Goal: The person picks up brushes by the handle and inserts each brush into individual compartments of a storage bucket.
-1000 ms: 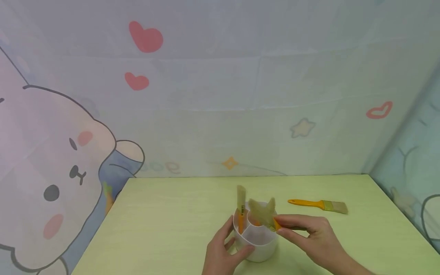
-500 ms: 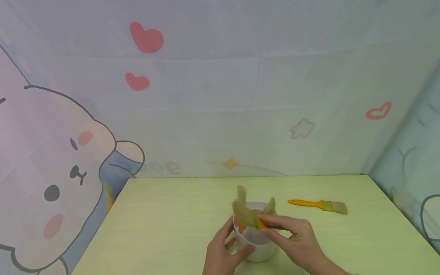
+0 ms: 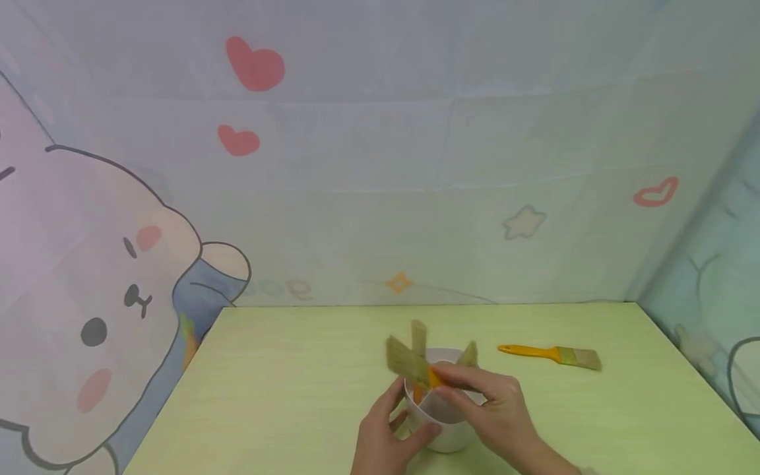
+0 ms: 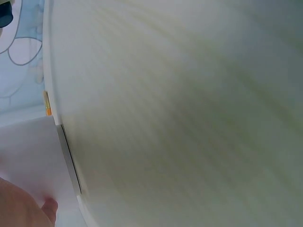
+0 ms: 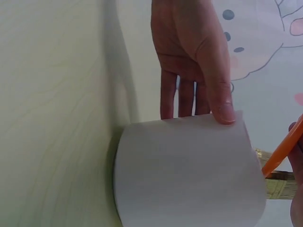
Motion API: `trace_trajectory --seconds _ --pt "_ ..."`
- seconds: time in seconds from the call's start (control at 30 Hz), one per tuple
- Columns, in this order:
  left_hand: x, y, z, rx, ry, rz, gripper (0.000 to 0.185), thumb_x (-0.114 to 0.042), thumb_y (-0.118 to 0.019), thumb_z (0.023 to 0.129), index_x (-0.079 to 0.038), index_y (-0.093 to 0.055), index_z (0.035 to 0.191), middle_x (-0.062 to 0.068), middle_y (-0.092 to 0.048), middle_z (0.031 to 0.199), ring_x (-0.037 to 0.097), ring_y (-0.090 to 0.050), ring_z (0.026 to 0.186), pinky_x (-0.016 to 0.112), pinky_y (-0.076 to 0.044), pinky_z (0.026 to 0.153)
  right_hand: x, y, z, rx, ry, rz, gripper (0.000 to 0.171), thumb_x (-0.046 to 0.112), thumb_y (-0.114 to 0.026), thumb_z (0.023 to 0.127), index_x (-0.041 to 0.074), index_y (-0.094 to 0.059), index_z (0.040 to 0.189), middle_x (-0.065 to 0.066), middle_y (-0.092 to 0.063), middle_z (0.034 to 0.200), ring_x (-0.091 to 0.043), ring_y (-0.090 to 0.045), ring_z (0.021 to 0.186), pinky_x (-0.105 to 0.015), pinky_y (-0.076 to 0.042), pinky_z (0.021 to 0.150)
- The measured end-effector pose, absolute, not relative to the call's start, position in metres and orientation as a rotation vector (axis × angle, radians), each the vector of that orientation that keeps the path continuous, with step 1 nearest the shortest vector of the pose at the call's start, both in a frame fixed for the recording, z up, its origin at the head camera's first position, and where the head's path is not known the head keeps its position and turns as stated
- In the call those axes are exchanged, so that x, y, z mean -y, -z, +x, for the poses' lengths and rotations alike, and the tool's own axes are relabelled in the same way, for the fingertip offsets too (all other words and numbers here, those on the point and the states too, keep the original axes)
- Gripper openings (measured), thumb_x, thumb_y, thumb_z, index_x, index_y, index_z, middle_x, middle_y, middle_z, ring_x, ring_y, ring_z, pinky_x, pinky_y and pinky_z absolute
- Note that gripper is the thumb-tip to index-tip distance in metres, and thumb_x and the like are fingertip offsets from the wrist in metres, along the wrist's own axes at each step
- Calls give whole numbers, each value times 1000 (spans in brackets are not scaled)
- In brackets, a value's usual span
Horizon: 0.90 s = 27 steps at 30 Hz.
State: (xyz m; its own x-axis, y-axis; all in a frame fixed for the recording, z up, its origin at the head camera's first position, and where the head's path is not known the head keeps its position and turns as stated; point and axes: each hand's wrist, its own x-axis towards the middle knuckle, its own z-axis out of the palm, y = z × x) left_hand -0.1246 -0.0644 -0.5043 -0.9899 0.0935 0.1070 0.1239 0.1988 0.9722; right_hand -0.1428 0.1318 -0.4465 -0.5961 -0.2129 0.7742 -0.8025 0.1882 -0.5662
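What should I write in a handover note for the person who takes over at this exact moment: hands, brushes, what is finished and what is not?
Left hand: holds the white holder on the green table, thumb on its near wall, fingers behind.
Right hand: pinches the orange handle of a brush over the holder, bristles up and to the left.
Done: two brushes stand in the holder, bristles up, one at the back left and one at the back right.
Left: the held brush is not yet released; another brush lies flat on the table to the right.

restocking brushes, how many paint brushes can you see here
4: two standing in the white cup, at and; one in the right hand over the cup; one on the table. More may be hidden.
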Motion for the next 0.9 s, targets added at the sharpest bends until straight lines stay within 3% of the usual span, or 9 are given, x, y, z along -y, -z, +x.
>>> trace_trajectory --seconds 0.13,0.27,0.57,0.77,0.9 --pt "64 504 -124 2402 1958 -259 84 -33 -90 89 -11 -50 160 14 -51 161 40 -47 149 44 -58 109 -130 453 -143 1932 -1401 940 47 -19 -83 77 3 -81 119 -11 -81 115 -5 -74 110 -18 -63 88" --pt "65 504 -124 2400 1939 -285 81 -36 -90 90 -18 -52 158 10 -53 160 40 -47 149 46 -58 109 -131 461 -142 1942 -1342 938 50 -16 -86 76 5 -81 121 -12 -80 117 -5 -73 112 -17 -62 88" --pt "66 506 -125 2396 1905 -307 74 -41 -89 89 -26 -57 154 6 -57 156 40 -50 146 47 -60 106 -135 473 -142 1949 -1274 948 49 -12 -89 75 6 -81 120 -7 -81 113 -6 -77 91 -16 -63 70" --pt "66 506 -125 2398 1905 -299 78 -40 -90 89 -24 -55 156 8 -55 158 40 -50 146 47 -60 106 -138 476 -143 1946 -1151 943 28 17 -85 93 7 -81 120 -8 -82 110 -8 -78 84 -16 -63 68" --pt "65 505 -125 2406 1914 -289 83 -41 -90 89 -22 -51 160 10 -52 160 41 -49 147 46 -60 107 -139 477 -143 1942 -1065 936 32 34 -74 103 7 -81 119 -8 -82 104 -4 -75 74 -15 -62 63"
